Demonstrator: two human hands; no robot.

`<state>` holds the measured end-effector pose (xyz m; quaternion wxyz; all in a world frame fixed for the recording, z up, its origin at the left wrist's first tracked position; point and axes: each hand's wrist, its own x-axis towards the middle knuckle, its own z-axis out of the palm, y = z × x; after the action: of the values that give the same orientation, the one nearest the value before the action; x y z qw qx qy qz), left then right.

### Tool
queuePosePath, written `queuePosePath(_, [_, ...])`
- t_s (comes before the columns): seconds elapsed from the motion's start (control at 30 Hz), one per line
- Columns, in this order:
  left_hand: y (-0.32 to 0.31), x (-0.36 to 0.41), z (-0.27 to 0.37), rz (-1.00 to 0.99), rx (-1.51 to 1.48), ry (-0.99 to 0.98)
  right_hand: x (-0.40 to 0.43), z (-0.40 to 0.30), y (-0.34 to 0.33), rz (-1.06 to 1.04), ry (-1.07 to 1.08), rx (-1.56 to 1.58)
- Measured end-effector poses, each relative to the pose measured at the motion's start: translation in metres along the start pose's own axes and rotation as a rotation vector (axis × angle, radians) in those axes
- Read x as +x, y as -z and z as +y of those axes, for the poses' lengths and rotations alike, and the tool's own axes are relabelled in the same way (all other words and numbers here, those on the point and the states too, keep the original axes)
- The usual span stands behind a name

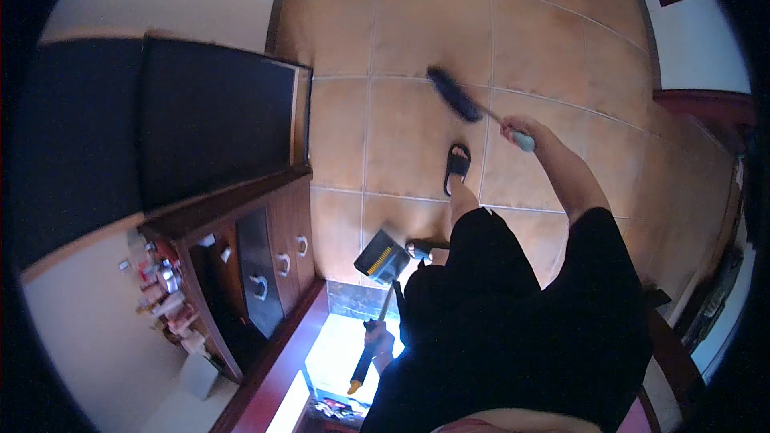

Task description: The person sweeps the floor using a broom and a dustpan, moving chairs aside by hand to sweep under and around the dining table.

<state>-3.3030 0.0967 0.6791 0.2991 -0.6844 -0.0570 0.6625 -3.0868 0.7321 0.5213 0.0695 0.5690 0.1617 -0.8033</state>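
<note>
My right hand (522, 130) is closed around the handle of a broom, with the pale green end of the grip (524, 142) sticking out below the fist. The broom's dark, blurred head (454, 94) is over the tiled floor, ahead of my forward foot. Down at the left, my left hand (378, 340) grips the long handle of a dustpan. Its black grip ends in a yellow tip (355, 386). The dark dustpan (381, 257), with a row of yellow teeth, is beside my other foot. Whether its pan touches the floor, I cannot tell.
Orange-brown tiles (421, 24) cover the floor. On the left are a large black panel (216, 108) and a wooden cabinet (292, 234) with curved handles and small items on top. Bright light fills a doorway (337, 343) below. Black slippers (458, 165) are on my feet.
</note>
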Motion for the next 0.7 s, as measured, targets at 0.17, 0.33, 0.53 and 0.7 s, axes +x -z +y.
queuePosePath(0.17, [-0.075,0.063,-0.095,-0.008,0.122,-0.14,-0.01,-0.054,0.039,0.107,0.53,0.082])
queuePosePath(0.33, [-0.153,0.125,-0.172,0.034,0.094,-0.078,-0.095,0.033,0.066,0.319,0.544,0.122])
queuePosePath(0.53, [-0.252,0.205,-0.268,-0.003,0.444,0.16,-0.168,0.165,0.055,0.49,0.347,0.707])
queuePosePath(0.7, [-0.315,0.259,-0.337,-0.039,0.677,0.161,-0.15,0.19,0.09,0.613,0.378,0.743])
